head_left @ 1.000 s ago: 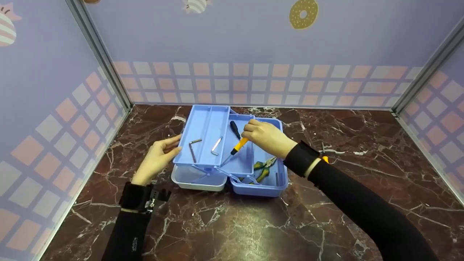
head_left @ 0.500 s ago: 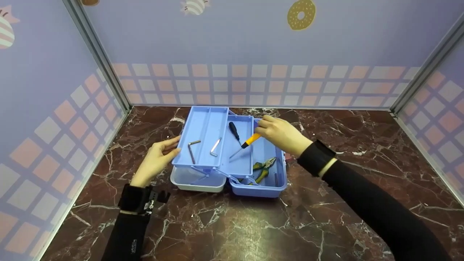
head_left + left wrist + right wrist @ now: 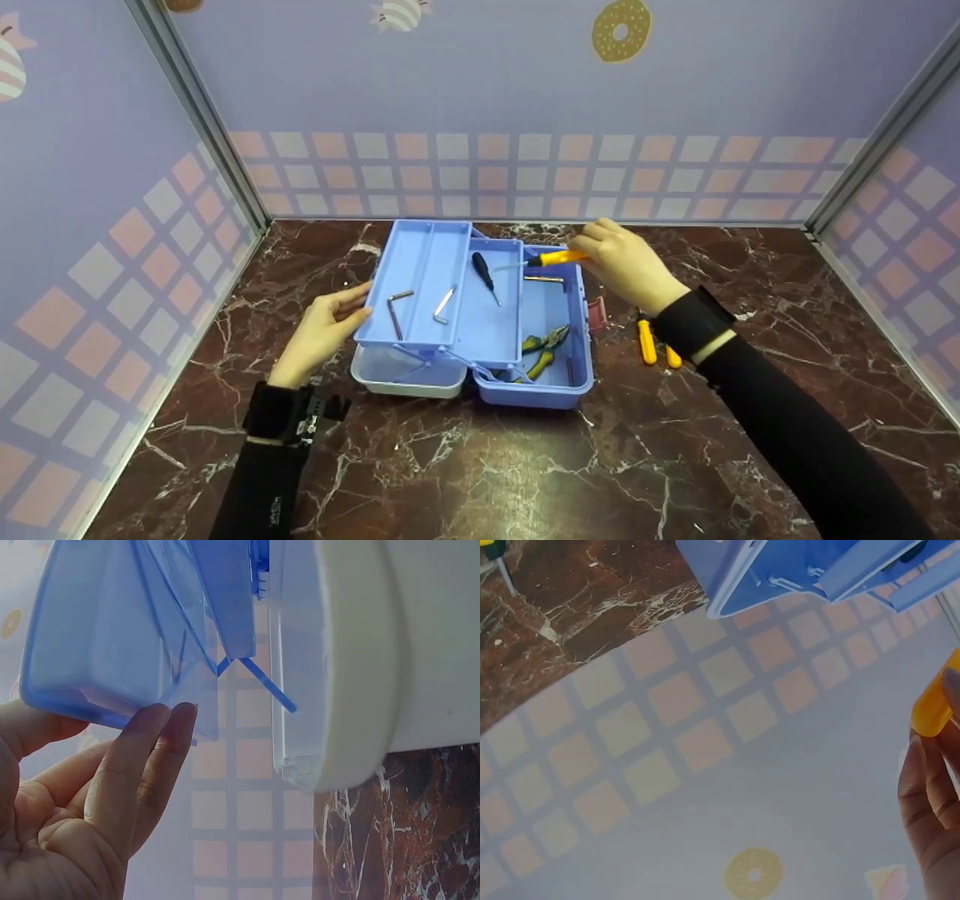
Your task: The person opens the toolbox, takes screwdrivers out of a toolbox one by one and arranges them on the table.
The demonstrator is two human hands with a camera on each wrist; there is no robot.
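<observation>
A blue toolbox (image 3: 534, 400) stands unfolded with its upper tray (image 3: 411, 251) raised to the left and a lower tray (image 3: 487, 337) beside it. My left hand (image 3: 324, 330) pinches the upper tray's left edge between thumb and fingers, as the left wrist view shows. My right hand (image 3: 622, 259) grips a screwdriver by its yellow handle (image 3: 559, 257), held above the box's right part, its shaft pointing left. Two hex keys, one brownish (image 3: 395, 315) and one silver (image 3: 445, 306), lie in the upper tray. A black-handled screwdriver (image 3: 484, 271) lies in the lower tray.
Green-handled pliers (image 3: 546, 352) and a brass-coloured rod (image 3: 544, 279) lie in the box's bottom. On the marble-patterned table, right of the box, lie two yellow-handled tools (image 3: 647, 345). The pale lid (image 3: 409, 388) sits under the upper tray. Patterned walls enclose the table.
My right hand has lifted the yellow screwdriver out of the lower tray and moved right and back with it. My left hand keeps its place on the upper tray.
</observation>
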